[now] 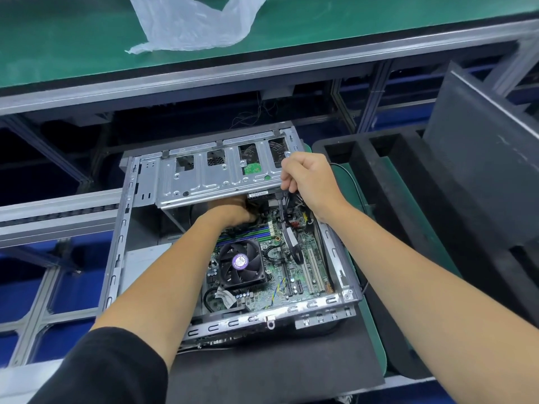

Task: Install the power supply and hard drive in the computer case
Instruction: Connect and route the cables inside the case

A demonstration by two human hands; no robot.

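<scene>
The case (116,258) lies open on its side on a dark mat (262,371), and everything sits in or around it. Across its far end a metal drive cage (204,182) spans the width, and through a cutout near the cage's right end a green circuit board shows, likely the hard drive (251,169) sitting in the cage. The left hand (233,212) reaches under the cage's near edge, fingers tucked out of sight among the black wiring, so I cannot tell whether it grips anything. The right hand (306,179) hovers at the cage's right corner with fingers curled, pinching black cables (287,199) that hang down over the motherboard (294,258). A round black fan (241,262) with a purple label sits on the board in the middle of the case. The case's left half is a bare bay; no power supply can be made out. To the right of the case stand black foam trays (379,176) and a dark panel (481,158). Beyond the case, on a green shelf (73,48) above, lies a crumpled clear plastic bag (192,21).
</scene>
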